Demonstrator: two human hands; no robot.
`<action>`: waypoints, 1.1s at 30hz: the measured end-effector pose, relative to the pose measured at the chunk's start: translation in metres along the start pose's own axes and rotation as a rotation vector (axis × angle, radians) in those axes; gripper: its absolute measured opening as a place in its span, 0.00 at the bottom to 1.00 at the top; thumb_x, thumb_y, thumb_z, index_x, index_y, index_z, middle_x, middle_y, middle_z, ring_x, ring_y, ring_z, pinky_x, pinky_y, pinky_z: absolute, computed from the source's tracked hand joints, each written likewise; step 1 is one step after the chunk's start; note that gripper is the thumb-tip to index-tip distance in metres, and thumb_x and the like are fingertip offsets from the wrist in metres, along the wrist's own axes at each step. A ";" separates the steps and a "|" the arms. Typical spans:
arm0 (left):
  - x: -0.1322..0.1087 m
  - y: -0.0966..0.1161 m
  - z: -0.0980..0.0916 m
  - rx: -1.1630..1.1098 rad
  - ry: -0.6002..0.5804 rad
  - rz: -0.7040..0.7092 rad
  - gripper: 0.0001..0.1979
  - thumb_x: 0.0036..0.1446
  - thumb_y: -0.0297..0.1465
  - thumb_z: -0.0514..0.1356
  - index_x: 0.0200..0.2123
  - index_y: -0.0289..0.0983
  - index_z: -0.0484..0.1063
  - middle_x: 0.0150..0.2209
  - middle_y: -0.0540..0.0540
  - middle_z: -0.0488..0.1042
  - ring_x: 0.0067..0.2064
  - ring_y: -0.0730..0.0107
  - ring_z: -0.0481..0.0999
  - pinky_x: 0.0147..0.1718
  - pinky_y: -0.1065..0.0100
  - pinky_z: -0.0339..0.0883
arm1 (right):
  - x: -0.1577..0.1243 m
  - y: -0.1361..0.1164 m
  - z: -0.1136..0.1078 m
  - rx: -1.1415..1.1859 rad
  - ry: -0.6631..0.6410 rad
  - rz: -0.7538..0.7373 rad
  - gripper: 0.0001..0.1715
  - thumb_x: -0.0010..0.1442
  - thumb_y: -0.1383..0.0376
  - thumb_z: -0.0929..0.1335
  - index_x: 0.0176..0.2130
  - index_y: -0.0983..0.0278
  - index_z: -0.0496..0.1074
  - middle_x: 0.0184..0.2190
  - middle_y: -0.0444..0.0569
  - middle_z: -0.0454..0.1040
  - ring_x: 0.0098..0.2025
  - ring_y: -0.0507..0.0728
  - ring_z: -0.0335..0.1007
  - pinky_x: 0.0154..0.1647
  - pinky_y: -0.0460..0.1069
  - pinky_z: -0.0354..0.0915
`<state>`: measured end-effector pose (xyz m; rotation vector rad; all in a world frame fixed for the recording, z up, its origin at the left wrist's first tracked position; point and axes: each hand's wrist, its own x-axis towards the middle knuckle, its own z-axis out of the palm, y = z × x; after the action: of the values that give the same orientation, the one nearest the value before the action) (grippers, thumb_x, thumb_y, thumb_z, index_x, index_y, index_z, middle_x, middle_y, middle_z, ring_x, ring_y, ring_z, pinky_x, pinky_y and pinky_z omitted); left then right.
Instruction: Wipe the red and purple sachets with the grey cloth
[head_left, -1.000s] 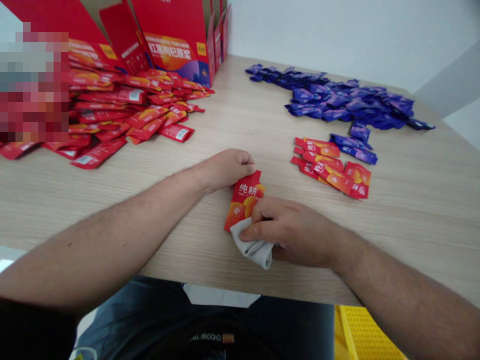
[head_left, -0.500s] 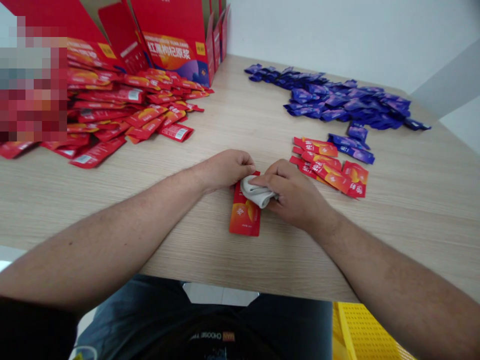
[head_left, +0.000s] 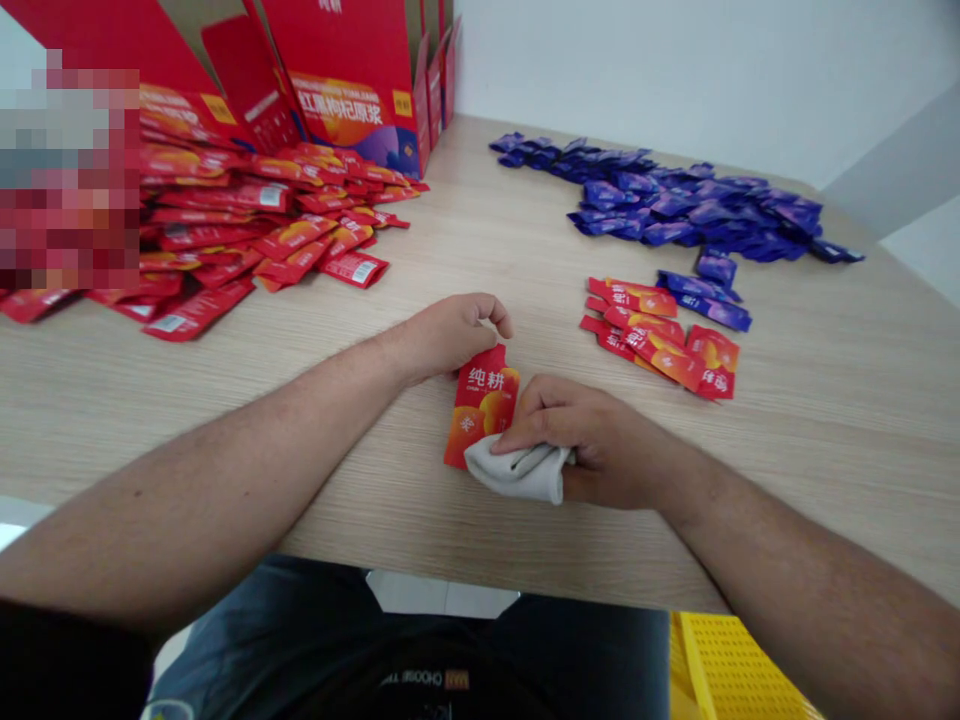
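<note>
A red and orange pouch (head_left: 486,383) with white lettering lies in front of me on the table, its narrow spout end pointing away. My left hand (head_left: 463,330) is at that top end, fingers curled, apparently holding it; the exact contact is partly hidden. A folded white cloth (head_left: 521,474) is gripped in my right hand (head_left: 589,430). The cloth covers the pouch's lower right corner.
At left is a heap of red pouches (head_left: 292,235) before red cartons (head_left: 352,110). Blue pouches (head_left: 697,205) are piled back right, with several red pouches (head_left: 660,345) nearer. Below the table's right front stands a yellow crate (head_left: 739,660). Pixelation hides the far left.
My right hand has drawn the cloth from the pouch's upper part down to its lower end, uncovering the lettering. My left hand stays at the top, its index finger slightly raised.
</note>
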<state>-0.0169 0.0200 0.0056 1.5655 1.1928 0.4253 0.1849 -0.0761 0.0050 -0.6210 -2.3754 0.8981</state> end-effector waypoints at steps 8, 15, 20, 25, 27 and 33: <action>-0.004 -0.003 -0.022 -0.309 -0.223 -0.144 0.07 0.52 0.23 0.58 0.30 0.35 0.77 0.27 0.46 0.78 0.25 0.72 0.76 0.26 0.71 0.68 | 0.000 0.006 -0.025 0.090 0.333 0.087 0.12 0.59 0.61 0.77 0.45 0.56 0.81 0.35 0.46 0.78 0.35 0.55 0.73 0.34 0.50 0.68; 0.001 -0.009 -0.021 -0.277 -0.234 -0.061 0.15 0.50 0.22 0.65 0.43 0.36 0.77 0.40 0.43 0.83 0.39 0.66 0.83 0.32 0.69 0.74 | -0.006 0.023 -0.029 0.235 0.633 0.332 0.17 0.53 0.53 0.80 0.42 0.55 0.80 0.35 0.44 0.79 0.32 0.55 0.74 0.29 0.50 0.69; 0.003 -0.007 -0.011 -0.085 -0.070 0.052 0.09 0.58 0.26 0.62 0.43 0.36 0.78 0.36 0.44 0.82 0.36 0.66 0.82 0.31 0.68 0.73 | -0.004 0.023 -0.029 0.365 0.660 0.382 0.17 0.53 0.53 0.80 0.41 0.55 0.81 0.34 0.43 0.81 0.30 0.55 0.76 0.27 0.49 0.70; 0.008 -0.009 -0.015 0.216 0.188 0.341 0.07 0.59 0.30 0.63 0.39 0.36 0.80 0.35 0.46 0.79 0.35 0.69 0.77 0.38 0.66 0.72 | -0.003 0.020 -0.028 0.350 0.674 0.395 0.17 0.52 0.53 0.80 0.41 0.55 0.81 0.33 0.44 0.82 0.29 0.56 0.76 0.25 0.50 0.70; 0.010 -0.011 -0.017 0.273 0.302 0.478 0.05 0.58 0.30 0.63 0.37 0.36 0.79 0.37 0.46 0.78 0.38 0.69 0.76 0.41 0.65 0.71 | -0.003 0.017 -0.028 0.388 0.691 0.386 0.16 0.53 0.54 0.80 0.41 0.54 0.81 0.32 0.43 0.82 0.28 0.56 0.76 0.24 0.50 0.69; 0.008 -0.009 -0.006 -0.076 0.317 0.463 0.06 0.63 0.28 0.57 0.39 0.37 0.74 0.30 0.49 0.73 0.31 0.71 0.73 0.32 0.69 0.69 | 0.005 0.003 -0.032 0.572 0.744 0.377 0.20 0.47 0.49 0.82 0.37 0.54 0.82 0.33 0.45 0.82 0.27 0.57 0.75 0.21 0.51 0.67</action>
<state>-0.0223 0.0293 -0.0022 1.7489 1.0216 1.0406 0.2014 -0.0561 0.0255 -0.9635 -1.2877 1.1769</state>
